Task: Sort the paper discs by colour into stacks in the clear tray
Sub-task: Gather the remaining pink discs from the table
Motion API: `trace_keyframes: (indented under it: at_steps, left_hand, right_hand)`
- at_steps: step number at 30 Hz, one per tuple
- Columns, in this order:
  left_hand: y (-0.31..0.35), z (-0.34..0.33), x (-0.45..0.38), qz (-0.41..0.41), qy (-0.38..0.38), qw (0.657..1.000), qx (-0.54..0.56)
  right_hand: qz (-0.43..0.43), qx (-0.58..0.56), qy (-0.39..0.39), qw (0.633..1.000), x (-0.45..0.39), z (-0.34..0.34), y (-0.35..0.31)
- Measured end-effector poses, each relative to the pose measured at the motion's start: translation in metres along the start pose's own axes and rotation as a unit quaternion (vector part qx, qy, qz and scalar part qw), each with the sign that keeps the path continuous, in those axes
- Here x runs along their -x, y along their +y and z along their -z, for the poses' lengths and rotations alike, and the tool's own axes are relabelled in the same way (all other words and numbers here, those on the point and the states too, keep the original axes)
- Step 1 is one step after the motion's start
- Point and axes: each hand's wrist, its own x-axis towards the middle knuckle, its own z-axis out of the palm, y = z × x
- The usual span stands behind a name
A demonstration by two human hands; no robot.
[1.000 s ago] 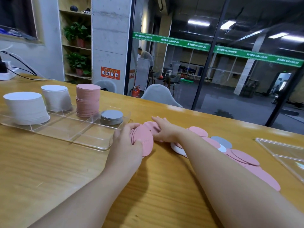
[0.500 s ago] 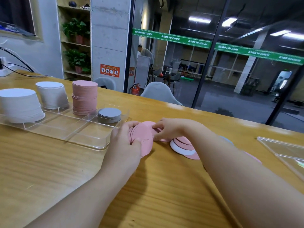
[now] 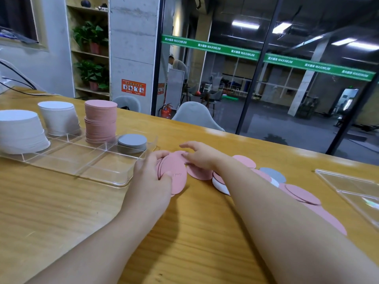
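The left hand (image 3: 150, 177) grips a bundle of pink discs (image 3: 176, 175) on edge, faces turned toward the right, its long axis running from near to far over the wooden table (image 3: 61, 212). The right hand (image 3: 200, 155), fingers loosely curved, pinches the bundle's far rim. The discs are thin, matte, round paper (faint writing marks the front one). Loose discs (image 3: 295, 191), pink, grey and white, lie scattered behind the right forearm. The clear tray (image 3: 114, 181) holds two white stacks (image 3: 20, 132), a tall pink stack (image 3: 100, 121) and a low grey stack (image 3: 132, 143).
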Motion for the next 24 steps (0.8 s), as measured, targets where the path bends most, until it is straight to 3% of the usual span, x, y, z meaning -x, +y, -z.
trace_keyframes:
  at_steps: [8,16,24]
  left_hand:
    - [-0.001,-0.002,0.000,-0.003,-0.009,1.000,0.010]
    - [0.000,-0.001,0.000,-0.003,-0.003,1.000,-0.001]
    - [0.001,-0.002,-0.001,0.011,-0.002,1.000,0.009]
  right_hand:
    - [-0.024,0.076,-0.038,0.996,-0.014,0.000,0.000]
    - [0.010,-0.019,0.096,0.995,0.001,0.013,-0.006]
    - [-0.028,0.084,-0.061,0.994,0.045,0.024,0.013]
